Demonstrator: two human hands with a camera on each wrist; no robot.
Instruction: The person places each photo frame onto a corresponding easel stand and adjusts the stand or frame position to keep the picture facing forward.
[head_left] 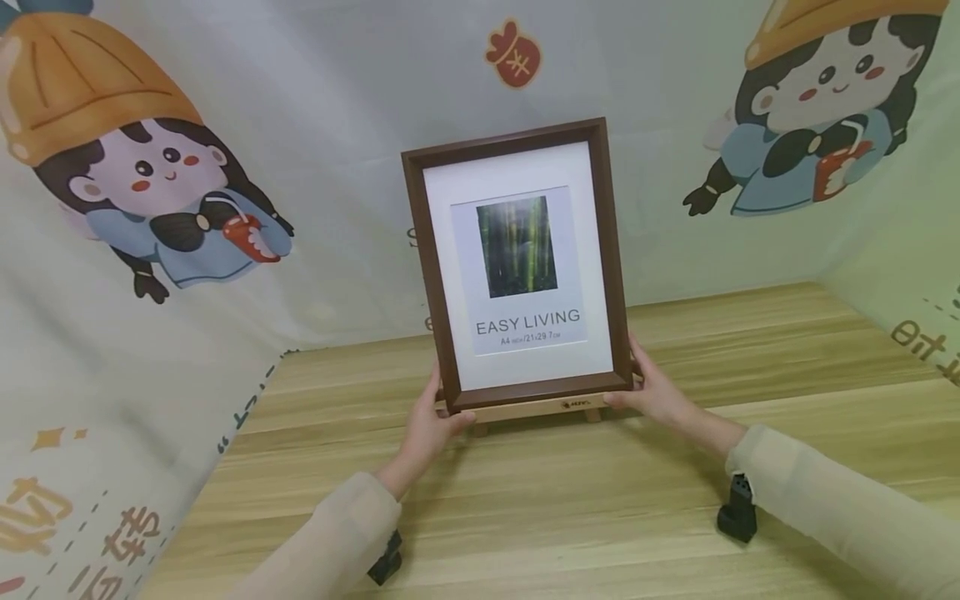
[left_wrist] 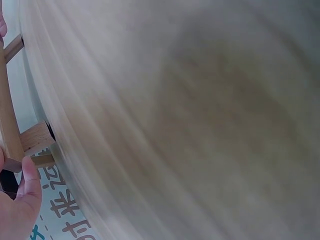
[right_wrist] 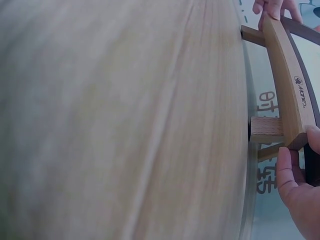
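Note:
A brown picture frame (head_left: pixel 517 258) with a white mat and a bamboo print leans back slightly on the light wooden ledge of a small easel (head_left: pixel 536 407). My left hand (head_left: pixel 426 429) grips the left end of that ledge, its thumb along the front. At the opposite end my right hand (head_left: pixel 660 393) holds the ledge, thumb in front and fingers beneath and behind. Short easel legs (right_wrist: pixel 266 129) reach down to the tabletop in the right wrist view. The left wrist view also catches the ledge (left_wrist: pixel 9 110) at its left edge. The easel's back is hidden by the picture frame.
A wood-grain table (head_left: pixel 570 500) spreads under the easel. Behind it and at both sides hangs a pale printed cloth (head_left: pixel 352 125) with cartoon figures and lettering. Black devices (head_left: pixel 738 510) are worn under both wrists.

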